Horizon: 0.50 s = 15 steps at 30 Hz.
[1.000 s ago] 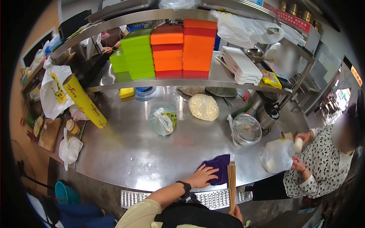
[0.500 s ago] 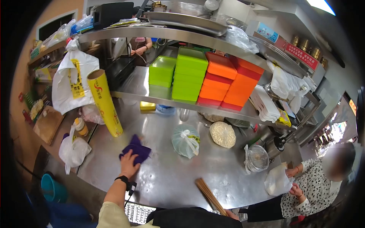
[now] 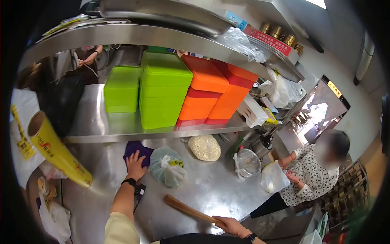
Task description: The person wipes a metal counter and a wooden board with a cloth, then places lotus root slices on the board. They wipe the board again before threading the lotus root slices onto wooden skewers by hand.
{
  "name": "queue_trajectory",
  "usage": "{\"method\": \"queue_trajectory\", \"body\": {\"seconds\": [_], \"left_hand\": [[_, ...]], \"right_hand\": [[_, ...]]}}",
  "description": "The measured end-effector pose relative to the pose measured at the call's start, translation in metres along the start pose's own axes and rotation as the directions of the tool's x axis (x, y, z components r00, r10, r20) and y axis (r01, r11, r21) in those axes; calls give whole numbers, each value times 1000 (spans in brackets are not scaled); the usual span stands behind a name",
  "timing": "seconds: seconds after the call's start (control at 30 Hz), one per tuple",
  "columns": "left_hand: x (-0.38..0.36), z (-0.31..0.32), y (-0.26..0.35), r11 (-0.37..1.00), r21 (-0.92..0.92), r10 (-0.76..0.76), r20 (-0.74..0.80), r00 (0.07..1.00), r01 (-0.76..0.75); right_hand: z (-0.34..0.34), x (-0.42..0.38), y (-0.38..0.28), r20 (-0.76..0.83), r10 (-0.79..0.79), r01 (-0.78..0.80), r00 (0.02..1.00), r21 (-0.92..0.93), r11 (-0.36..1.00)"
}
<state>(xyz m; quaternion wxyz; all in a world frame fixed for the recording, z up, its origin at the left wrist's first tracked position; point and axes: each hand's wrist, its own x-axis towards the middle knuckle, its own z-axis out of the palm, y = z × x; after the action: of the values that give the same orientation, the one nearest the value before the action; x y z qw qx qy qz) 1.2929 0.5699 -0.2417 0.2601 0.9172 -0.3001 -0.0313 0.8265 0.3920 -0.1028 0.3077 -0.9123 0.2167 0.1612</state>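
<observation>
A bunched purple cloth (image 3: pixel 133 149) lies on the steel table below the shelf. My left hand (image 3: pixel 136 164) is spread over it, fingers curled onto the fabric and pressing it down. At the table's near side, my right hand (image 3: pixel 232 226) is closed round one end of a bundle of thin brown wooden sticks (image 3: pixel 187 207); the other end points left, low over the table. Right beside the cloth sits a tied clear bag with pale green contents (image 3: pixel 167 166). Farther back is a bag of small cream-coloured pieces (image 3: pixel 204 147).
Green boxes (image 3: pixel 162 97) and orange boxes (image 3: pixel 203 91) stand stacked on the shelf (image 3: pixel 109 136). A yellow cardboard roll (image 3: pixel 59 150) leans at left. At right, a co-worker (image 3: pixel 310 171) handles a white plastic bag (image 3: pixel 274 177), near a plastic-covered bowl (image 3: pixel 248 162).
My left hand and the purple cloth have moved farther back, close to the green bag. My right hand has come up into view with the sticks. The view has swung to the right.
</observation>
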Motion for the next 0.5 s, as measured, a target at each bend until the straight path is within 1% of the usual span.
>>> {"method": "queue_trajectory", "body": {"seconds": [0.1, 0.13, 0.17, 0.23, 0.27, 0.33, 0.37, 0.4, 0.43, 0.47, 0.5], "left_hand": [[41, 15, 18, 986, -23, 167, 45, 985, -166], [46, 10, 19, 984, -43, 175, 65, 983, -172], [44, 8, 15, 982, -77, 179, 58, 982, -175], [34, -5, 4, 974, -138, 187, 38, 982, -180], [17, -13, -1, 973, -155, 168, -18, 986, -169], [-30, -23, -25, 965, -143, 209, -82, 974, -219], [-67, -40, -27, 963, -157, 210, -85, 974, -221], [-107, -58, -29, 957, -165, 223, -107, 969, -239], [-148, -76, -30, 974, -110, 187, -113, 976, -200], [-189, -84, -43, 986, -99, 117, -136, 984, -131], [-226, -88, -65, 993, -32, 109, -183, 977, -117]], "right_hand": [[-3, 21, -19, 20, 16, -16, 1000, 12, 1000], [-2, 29, -16, -7, 3, -3, 1000, -11, 1000], [-4, 36, -18, -43, 18, -20, 999, -40, 999], [-10, 49, -19, -63, 60, -65, 996, -69, 996], [-13, 54, -20, -94, 62, -69, 994, -75, 995], [-11, 62, -12, -83, 72, -72, 994, -6, 997], [-11, 61, -9, -79, 78, -75, 994, 36, 997], [-5, 62, 3, -73, 40, -34, 997, 72, 997], [3, 64, 19, -73, 2, 6, 997, 109, 994], [8, 59, 31, -80, -39, 51, 996, 146, 988], [8, 51, 39, -71, -48, 58, 996, 156, 986]]}}
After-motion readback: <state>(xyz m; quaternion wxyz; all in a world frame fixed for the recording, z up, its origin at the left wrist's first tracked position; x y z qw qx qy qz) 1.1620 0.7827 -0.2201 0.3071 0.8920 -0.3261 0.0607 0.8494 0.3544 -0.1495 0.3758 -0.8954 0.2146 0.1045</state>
